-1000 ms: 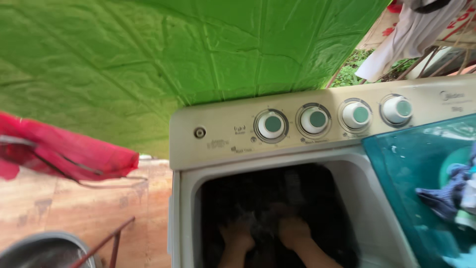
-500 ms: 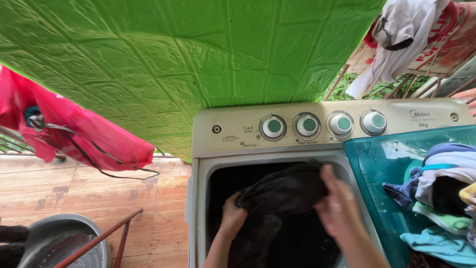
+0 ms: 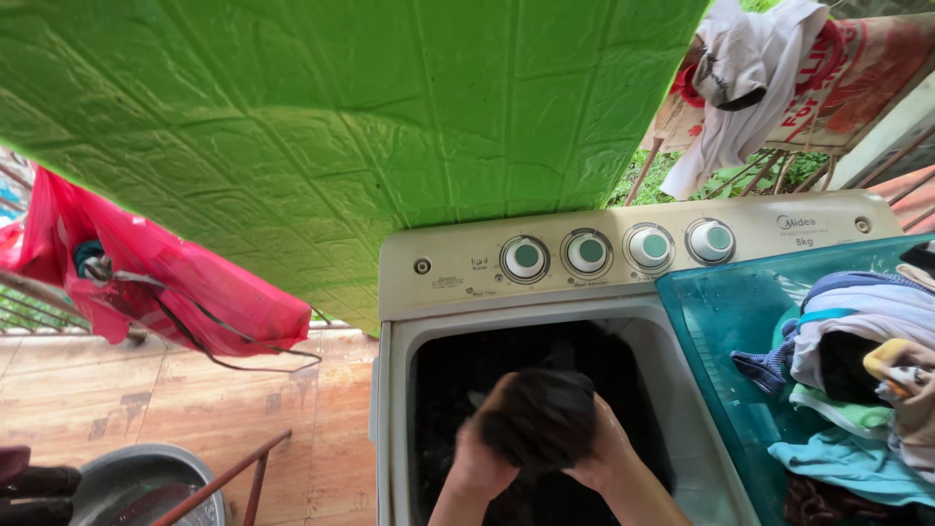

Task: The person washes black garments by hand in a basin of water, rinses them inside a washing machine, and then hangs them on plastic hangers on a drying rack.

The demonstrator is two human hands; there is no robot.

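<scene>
- Left hand (image 3: pixel 479 460) wrapped around the left side of a dark cloth (image 3: pixel 536 419), fingers curled in tight on it.
- Right hand (image 3: pixel 606 450) clamped on the right side of the same cloth, fingers closed around it; both hands press the cloth into a ball between them.
- Dark cloth sits bunched up just above the open tub (image 3: pixel 448 380) of the washing machine (image 3: pixel 409 292), at the middle of the tub opening, slightly blurred.
- More dark fabric lies down inside the tub, under the hands; can't tell single pieces.
- Four round knobs (image 3: pixel 526 258) in a row on the machine's back panel, white with green centres, behind the tub.
- Teal see-through lid (image 3: pixel 721 321) on the machine's right half, just right of the tub.
- Pile of clothes (image 3: pixel 857 341) on that lid, blue, white, green and light-blue pieces, at the machine's right edge.
- Green wall panel (image 3: pixel 341 127) behind and above the machine.
- Red bag (image 3: pixel 175 282) hanging left of the machine, black cord trailing from it.
- Metal basin (image 3: pixel 127 482) on the tiled floor (image 3: pixel 195 390), well left of the machine, low corner.
- White garment (image 3: pixel 740 68) hanging on a railing behind the machine, upper right.
</scene>
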